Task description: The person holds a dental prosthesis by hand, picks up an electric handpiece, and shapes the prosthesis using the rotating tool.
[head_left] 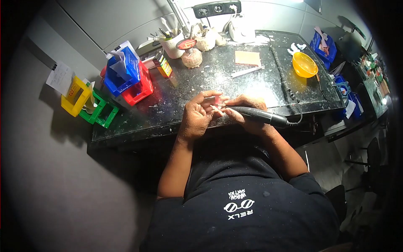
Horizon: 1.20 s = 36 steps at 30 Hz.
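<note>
My left hand (196,116) is closed around a small pink piece (217,101), pinched between the fingertips above the front edge of the workbench (168,119). Its exact form is too small to tell, though it resembles a denture part. In my right hand (252,104) lies a black rotary handpiece (262,116), gripped like a pen with its tip pointing left at the pink piece. Whether the tip touches the piece I cannot tell. A coiled cord (282,71) runs from the back of the handpiece over the bench.
Blue (121,71), red (140,90), yellow (76,96) and green (100,110) bins stand at the left. Behind are a tool cup (172,45), a round jar (192,58) and a small box (162,66). An orange bowl (305,65) sits right, near a tan sheet (247,58).
</note>
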Available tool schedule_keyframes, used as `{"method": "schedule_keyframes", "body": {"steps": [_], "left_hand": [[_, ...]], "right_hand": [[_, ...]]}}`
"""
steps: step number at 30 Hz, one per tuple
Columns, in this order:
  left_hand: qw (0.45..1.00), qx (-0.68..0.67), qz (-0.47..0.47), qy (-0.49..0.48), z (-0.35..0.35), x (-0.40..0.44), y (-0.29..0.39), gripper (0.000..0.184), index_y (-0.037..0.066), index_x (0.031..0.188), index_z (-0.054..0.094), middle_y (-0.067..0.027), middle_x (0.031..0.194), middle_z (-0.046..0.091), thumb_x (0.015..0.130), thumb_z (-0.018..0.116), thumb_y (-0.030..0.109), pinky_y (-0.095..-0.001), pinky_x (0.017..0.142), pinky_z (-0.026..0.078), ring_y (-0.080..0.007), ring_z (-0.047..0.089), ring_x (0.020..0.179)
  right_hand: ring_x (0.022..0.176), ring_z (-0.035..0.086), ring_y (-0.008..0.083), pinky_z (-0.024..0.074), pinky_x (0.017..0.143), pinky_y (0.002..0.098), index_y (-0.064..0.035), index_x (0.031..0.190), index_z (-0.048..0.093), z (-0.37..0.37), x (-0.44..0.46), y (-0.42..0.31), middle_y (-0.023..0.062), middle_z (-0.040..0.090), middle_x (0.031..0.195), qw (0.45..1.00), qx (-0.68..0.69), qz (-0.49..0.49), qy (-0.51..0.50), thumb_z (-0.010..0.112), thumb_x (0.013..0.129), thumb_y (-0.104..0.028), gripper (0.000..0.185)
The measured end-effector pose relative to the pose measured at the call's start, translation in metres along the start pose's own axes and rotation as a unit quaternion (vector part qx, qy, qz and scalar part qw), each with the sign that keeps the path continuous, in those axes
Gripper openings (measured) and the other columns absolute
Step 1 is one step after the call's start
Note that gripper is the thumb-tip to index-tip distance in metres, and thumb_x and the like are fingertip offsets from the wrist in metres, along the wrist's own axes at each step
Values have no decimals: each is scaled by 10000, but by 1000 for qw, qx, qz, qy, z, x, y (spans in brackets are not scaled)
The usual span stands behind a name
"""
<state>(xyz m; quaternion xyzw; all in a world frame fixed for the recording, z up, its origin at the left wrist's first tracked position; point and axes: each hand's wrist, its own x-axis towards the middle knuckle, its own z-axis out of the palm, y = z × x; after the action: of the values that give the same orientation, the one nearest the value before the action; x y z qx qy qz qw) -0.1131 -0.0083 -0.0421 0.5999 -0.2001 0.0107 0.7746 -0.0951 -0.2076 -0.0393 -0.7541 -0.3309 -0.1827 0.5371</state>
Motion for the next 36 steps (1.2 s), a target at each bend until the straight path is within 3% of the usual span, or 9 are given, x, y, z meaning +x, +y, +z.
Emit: {"method": "schedule_keyframes", "body": {"steps": [5,8,11,16,23,27,29,34,36], "left_hand": [[1000,-1,-2,9,1,0,0,595,-12,1286,525,-144,1130,670,795,817,154,-276,869,559,-163,658,997],[999,33,9,-25,-1,0,3,505,-22,1291,491,-200,1205,644,852,738,27,-297,927,551,-207,660,1060],[1000,16,8,-18,-1,0,3,538,-24,1284,479,-215,1208,641,840,763,82,-304,939,546,-214,662,1060],[1000,-1,7,-7,0,1,2,625,-5,1301,463,-208,1161,660,819,806,194,-284,874,556,-190,672,993],[1000,4,-2,-14,-2,1,2,628,-26,1289,441,-257,1177,643,833,793,225,-344,940,544,-245,661,1063],[1000,-4,7,-8,0,2,2,653,-31,1283,431,-273,1180,635,824,801,248,-364,954,540,-272,654,1088],[1000,-2,5,-4,1,2,3,666,-30,1285,425,-275,1180,635,819,806,254,-367,956,539,-279,655,1088],[1000,-19,1,-8,-2,1,1,666,-24,1275,415,-283,1184,631,814,811,250,-366,956,538,-292,656,1088],[1000,-13,1,-10,-4,2,0,663,-18,1273,411,-283,1184,631,814,812,245,-366,958,538,-293,658,1085]], "right_hand": [[757,722,180,550,694,310,-38,923,703,0,0,-2,108,748,881,1000,-8,7,5,774,833,-157,165],[751,719,174,548,691,307,-37,913,702,-2,1,-2,111,747,878,999,-8,-39,-14,771,834,-152,155],[735,729,206,560,648,305,-58,892,701,3,1,2,109,737,841,999,14,-13,38,807,803,-162,173],[738,729,209,562,659,311,-55,893,703,1,1,5,115,736,840,999,-1,-49,5,812,795,-166,184],[762,734,205,567,677,312,-45,923,693,-2,1,-1,121,739,856,998,-30,-57,-19,798,806,-154,191],[757,737,206,570,674,306,-51,902,689,1,2,1,115,743,863,998,20,-40,47,811,797,-157,193],[762,738,210,572,678,305,-51,894,688,-2,2,-2,113,744,866,998,-24,-60,-13,805,803,-150,178],[764,738,219,570,671,309,-59,879,694,2,1,0,113,743,862,998,29,-29,54,804,802,-144,159],[761,735,217,569,675,309,-56,883,697,-1,1,-1,115,742,860,999,-14,-44,-5,804,799,-137,158]]}}
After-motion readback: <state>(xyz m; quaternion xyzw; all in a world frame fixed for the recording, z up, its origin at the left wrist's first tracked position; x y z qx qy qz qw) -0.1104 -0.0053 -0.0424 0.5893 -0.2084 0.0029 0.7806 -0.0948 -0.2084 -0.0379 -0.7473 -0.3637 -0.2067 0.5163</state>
